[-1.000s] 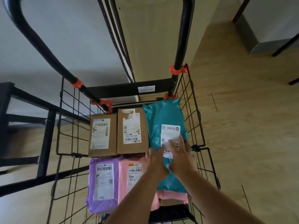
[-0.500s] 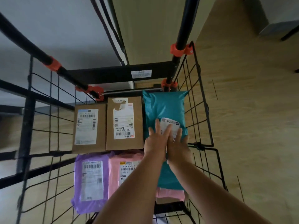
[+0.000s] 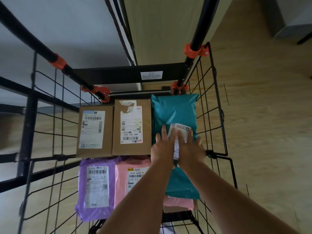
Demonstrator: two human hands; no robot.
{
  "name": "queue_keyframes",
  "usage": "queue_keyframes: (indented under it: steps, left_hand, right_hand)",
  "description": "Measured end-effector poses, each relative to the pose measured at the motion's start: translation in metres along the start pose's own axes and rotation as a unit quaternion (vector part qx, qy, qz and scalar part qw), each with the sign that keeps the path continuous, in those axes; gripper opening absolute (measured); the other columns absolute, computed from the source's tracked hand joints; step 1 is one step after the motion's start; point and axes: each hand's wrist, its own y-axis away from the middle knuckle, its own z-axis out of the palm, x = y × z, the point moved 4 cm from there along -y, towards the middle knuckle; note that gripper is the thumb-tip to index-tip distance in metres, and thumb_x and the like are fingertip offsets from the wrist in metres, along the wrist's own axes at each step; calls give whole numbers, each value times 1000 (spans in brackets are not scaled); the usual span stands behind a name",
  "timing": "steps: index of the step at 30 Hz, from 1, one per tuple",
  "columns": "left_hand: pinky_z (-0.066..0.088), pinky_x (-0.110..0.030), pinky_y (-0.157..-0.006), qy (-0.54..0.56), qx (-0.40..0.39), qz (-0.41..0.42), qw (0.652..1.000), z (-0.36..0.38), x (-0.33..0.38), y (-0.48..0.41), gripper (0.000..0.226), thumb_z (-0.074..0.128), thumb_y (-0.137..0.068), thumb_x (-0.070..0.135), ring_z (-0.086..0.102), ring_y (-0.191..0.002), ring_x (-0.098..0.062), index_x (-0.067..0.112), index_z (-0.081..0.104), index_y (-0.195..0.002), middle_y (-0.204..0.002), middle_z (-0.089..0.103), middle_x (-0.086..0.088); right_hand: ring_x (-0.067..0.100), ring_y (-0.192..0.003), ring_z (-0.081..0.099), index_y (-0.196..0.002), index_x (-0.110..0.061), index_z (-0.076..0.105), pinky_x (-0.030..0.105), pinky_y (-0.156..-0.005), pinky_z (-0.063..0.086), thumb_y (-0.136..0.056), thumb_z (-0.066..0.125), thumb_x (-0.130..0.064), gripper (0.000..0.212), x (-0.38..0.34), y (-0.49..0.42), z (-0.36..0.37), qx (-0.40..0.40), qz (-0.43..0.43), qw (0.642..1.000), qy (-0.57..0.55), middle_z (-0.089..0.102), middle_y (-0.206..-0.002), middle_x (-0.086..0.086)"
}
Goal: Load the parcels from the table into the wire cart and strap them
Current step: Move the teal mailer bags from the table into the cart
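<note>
I look down into a black wire cart [image 3: 217, 102] with orange clamps on its posts. A long teal mailer bag [image 3: 175, 112] lies along its right side. My left hand [image 3: 162, 147] and my right hand [image 3: 190, 147] press flat on it side by side, fingers straight, partly covering its white label. Two brown cardboard boxes [image 3: 95, 130] [image 3: 132, 125] lie to the left of the teal bag. A purple mailer [image 3: 96, 188] and a pink mailer [image 3: 128, 178] lie nearer to me. My left forearm crosses the pink mailer.
A black metal frame [image 3: 25, 129] stands to the left of the cart. Wooden floor [image 3: 270, 132] stretches to the right. A grey piece of furniture [image 3: 293, 22] sits at the top right. Another pink mailer [image 3: 179, 203] peeks out under the teal bag's near end.
Both hands have slid a little forward along the teal bag and spread flat on it. The view has tilted down and closer to the cart.
</note>
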Motion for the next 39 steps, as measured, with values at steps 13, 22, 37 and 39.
queue_keyframes:
  steps: [13, 22, 37, 39]
  left_hand:
    - [29, -39, -118, 75, 18, 29, 997, 5, -25, 41, 102, 70, -86, 8, -7, -151, -25, 9, -7, -155, -163, -14, -8]
    - [39, -34, -109, 97, 62, -26, 993, -20, -57, 89, 74, 65, -85, 4, 25, -141, -23, 10, 26, -147, -149, 29, -4]
    - [40, -38, -107, 50, 76, -91, 992, -60, -133, 193, 66, 65, -84, 7, 35, -134, -24, 15, 36, -143, -143, 39, -5]
    - [39, -38, -107, 32, 95, -93, 991, -69, -147, 208, 62, 64, -85, 11, 38, -132, -25, 14, 39, -142, -141, 42, -6]
  right_hand:
    - [32, -150, -9, -154, -13, -14, 44, -121, 18, -78, 80, -26, 122, -11, -4, -13, 23, -1, 1000, 19, -20, -161, 12]
    - [29, -151, -7, -157, -20, -2, 44, -120, 21, -87, 68, -21, 99, -33, 52, -7, 18, -63, 998, 24, -10, -164, 8]
    - [25, -101, 63, -110, -22, 63, 33, -81, 52, -92, 57, -21, 19, -129, 157, -43, 66, -175, 982, -30, 67, -108, 2]
    - [25, -103, 62, -112, -23, 63, 32, -81, 50, -93, 57, -22, 20, -145, 170, -46, 77, -173, 981, -37, 66, -111, 2]
